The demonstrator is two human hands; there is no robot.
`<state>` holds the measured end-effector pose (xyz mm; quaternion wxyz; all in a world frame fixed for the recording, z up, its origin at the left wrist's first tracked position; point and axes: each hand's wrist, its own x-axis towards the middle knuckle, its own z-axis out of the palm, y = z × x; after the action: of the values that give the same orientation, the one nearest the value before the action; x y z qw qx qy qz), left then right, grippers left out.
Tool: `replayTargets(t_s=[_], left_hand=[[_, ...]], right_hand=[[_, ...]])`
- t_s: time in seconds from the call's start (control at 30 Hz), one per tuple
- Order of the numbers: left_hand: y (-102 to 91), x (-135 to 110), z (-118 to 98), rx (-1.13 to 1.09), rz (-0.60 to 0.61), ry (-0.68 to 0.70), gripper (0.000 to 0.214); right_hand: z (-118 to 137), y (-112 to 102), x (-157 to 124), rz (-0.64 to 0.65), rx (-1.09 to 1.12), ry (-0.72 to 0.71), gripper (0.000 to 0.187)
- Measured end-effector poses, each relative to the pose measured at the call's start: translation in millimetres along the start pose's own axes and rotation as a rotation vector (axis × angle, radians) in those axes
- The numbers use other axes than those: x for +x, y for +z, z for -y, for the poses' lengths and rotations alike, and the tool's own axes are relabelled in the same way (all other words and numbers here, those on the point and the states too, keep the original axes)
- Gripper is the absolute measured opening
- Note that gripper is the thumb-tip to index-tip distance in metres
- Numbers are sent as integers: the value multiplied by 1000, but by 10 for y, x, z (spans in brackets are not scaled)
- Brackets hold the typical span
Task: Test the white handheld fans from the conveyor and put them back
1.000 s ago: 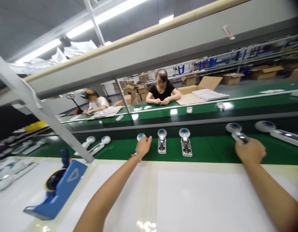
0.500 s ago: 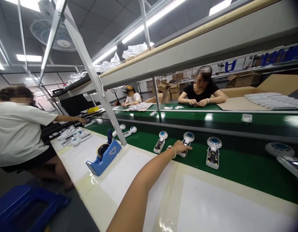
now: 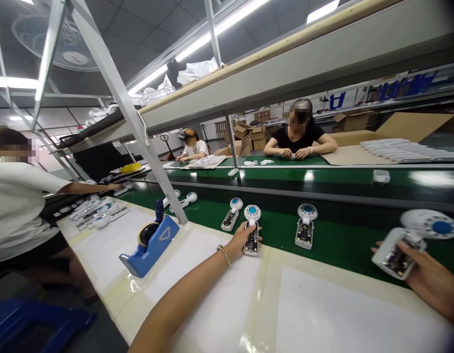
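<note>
My left hand (image 3: 240, 241) is closed round the lower part of a white device with a round head (image 3: 252, 237), at the near edge of the green belt. This device has an exposed circuit board and a blue disc in its head. At the right, my right hand (image 3: 429, 277) grips a second such device (image 3: 391, 251), tilted, with my thumb over its open board. Between my hands, another round-headed device (image 3: 304, 233) lies on the belt. Just left of my left hand lies one more device (image 3: 230, 219).
A blue tape dispenser (image 3: 151, 250) stands on the white tabletop (image 3: 197, 264), beside a slanting metal post (image 3: 129, 117). A co-worker (image 3: 24, 196) reaches over a pile of devices (image 3: 101, 213) at left. Two people sit across the green belt (image 3: 274, 240); a shelf (image 3: 278, 68) hangs above.
My left hand has drawn its device toward the near edge and a little left. My right hand has come into view, holding the device at the right, now raised and turned. The view has shifted slightly.
</note>
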<state>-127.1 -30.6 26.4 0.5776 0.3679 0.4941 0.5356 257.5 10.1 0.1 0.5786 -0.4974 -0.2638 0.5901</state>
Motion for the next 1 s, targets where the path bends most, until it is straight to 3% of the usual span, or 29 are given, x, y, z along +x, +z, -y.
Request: replayTargets(t_s=[0.17,0.33,0.5,0.63,1.0], left_hand=[[-12,-168,102,-79,21,21,31],[-25,-167,72,-93,20,-34,28],[-45,-169,63,-134,78,-37,23],[-39,-190,68,-188,104,-54,31],[-29,-183,79,-139,169,-12,38]], right_hand=[[-158,248,-338,145,-48,9,35],[-172,312,-419,245,-96,-19,50],[-170,262,-359,240,-71,15,41],[-184,239,-326,264,-18,53,39],[-227,184,-299,295,-99,19,37]])
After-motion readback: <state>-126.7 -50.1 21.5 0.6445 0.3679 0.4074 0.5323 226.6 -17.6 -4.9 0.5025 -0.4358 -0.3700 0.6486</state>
